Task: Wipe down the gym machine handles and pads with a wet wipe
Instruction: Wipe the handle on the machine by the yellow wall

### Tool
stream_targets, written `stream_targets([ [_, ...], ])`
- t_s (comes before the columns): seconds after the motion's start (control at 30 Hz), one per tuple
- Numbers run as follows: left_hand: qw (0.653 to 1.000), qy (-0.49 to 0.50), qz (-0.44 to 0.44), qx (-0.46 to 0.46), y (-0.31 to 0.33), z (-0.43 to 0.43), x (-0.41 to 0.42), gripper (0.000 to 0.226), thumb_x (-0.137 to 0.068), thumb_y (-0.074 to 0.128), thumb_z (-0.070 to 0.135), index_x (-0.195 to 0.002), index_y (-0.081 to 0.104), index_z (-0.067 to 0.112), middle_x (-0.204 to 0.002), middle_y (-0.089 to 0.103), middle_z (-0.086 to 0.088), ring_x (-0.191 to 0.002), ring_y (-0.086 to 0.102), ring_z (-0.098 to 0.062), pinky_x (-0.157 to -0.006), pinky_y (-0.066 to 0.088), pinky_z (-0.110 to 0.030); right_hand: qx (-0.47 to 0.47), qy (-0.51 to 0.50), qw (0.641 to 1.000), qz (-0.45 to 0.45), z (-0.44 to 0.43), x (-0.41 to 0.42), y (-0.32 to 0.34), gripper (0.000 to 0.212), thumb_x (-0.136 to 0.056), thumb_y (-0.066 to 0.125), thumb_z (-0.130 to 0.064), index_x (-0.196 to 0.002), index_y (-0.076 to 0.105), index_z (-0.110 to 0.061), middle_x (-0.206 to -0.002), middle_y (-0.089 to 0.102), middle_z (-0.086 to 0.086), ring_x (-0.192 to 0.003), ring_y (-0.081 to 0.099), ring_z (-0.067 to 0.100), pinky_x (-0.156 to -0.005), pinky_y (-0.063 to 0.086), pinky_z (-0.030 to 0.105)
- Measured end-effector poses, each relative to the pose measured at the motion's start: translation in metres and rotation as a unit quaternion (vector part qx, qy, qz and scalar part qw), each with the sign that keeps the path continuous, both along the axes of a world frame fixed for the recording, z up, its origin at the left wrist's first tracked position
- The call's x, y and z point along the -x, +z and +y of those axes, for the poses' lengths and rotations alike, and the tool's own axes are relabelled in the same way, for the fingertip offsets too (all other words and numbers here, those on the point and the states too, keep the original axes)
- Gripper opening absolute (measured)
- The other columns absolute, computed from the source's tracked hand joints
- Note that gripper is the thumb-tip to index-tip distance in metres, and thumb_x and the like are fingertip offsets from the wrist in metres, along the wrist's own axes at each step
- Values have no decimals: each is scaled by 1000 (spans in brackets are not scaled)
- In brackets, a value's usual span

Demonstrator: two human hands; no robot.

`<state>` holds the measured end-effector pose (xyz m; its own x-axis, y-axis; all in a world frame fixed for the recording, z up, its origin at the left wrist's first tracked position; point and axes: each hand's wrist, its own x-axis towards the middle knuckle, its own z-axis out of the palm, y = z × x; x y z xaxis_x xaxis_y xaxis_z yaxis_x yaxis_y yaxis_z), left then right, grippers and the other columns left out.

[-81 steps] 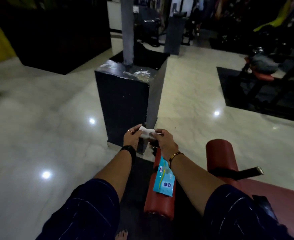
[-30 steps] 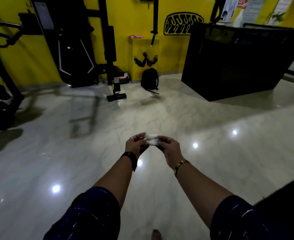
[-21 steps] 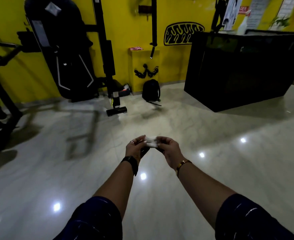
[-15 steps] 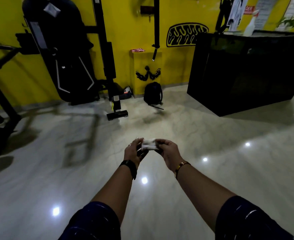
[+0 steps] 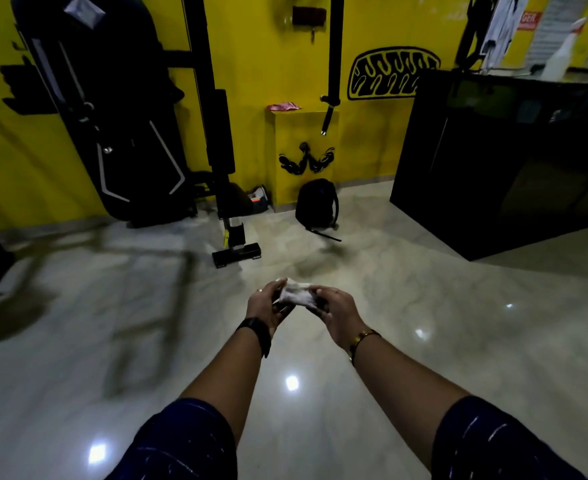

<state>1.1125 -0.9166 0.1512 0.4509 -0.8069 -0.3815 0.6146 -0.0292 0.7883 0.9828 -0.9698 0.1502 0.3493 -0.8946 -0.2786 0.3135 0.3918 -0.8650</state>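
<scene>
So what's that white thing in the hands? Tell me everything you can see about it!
It is a wet wipe, small, white and soft-looking, like thin cloth. It is crumpled and bunched, not spread flat. It is up in the air in front of the person, above the shiny floor, held between two hands: the left hand pinches its left end, the right hand its right end. Nothing else touches it. It is too blurry to show any pattern.

On my feed: wipe (image 5: 296, 295) held btw left hand (image 5: 264, 306) & right hand (image 5: 339, 315), over mid floor (image 5: 78, 323). Gym machine (image 5: 112, 116) at floor's back-left edge, backpack (image 5: 316, 204) right of it, counter (image 5: 510, 161) back-right w/ spray bottle (image 5: 562, 53) on top.
</scene>
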Motion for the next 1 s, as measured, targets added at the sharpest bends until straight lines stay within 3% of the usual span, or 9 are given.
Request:
stream_targets([
  [0.17, 1000, -11, -19, 16, 2, -95, -60, 18, -96, 51, -4, -95, 63, 8, -91, 66, -14, -81, 65, -24, -66, 59, -26, 12, 8, 1000, -7, -93, -63, 4, 13, -93, 51, 3, -94, 65, 3, -86, 67, 15, -78, 66, 22, -62, 55, 24],
  [0.37, 999, -3, -24, 22, -6, -221, -122, 23, -95, 48, -10, -111, 58, 3, -92, 65, -13, -80, 64, -21, -59, 58, -22, 7, 8, 1000, -5, -225, -126, 0, 13, -92, 52, 4, -90, 64, 2, -80, 67, 12, -72, 66, 19, -60, 55, 23],
  [0.6, 999, 9, -40, 16, 18, -403, -196, 24, -95, 46, -11, -94, 61, 8, -91, 64, -12, -79, 63, -22, -61, 58, -22, 6, 17, 1000, -11, -407, -201, 23, 12, -93, 51, 2, -96, 63, 3, -83, 65, 14, -74, 64, 21, -57, 54, 21],
  [0.8, 998, 13, -46, 47, 38, -541, -243, 23, -94, 45, -13, -107, 59, 1, -91, 65, -13, -81, 64, -22, -61, 58, -21, 36, 6, 999, -13, -545, -255, 37, 20, -93, 51, 0, -109, 60, 9, -90, 65, 16, -82, 64, 23, -71, 55, 28],
  [1.0, 998, 1, -33, 50, 30, -659, -306, 25, -93, 46, -13, -93, 61, 7, -89, 66, -11, -77, 65, -19, -58, 57, -20, 52, -11, 999, -7, -654, -316, 34, 15, -93, 51, 2, -89, 65, 2, -79, 69, 11, -72, 68, 19, -66, 55, 28],
])
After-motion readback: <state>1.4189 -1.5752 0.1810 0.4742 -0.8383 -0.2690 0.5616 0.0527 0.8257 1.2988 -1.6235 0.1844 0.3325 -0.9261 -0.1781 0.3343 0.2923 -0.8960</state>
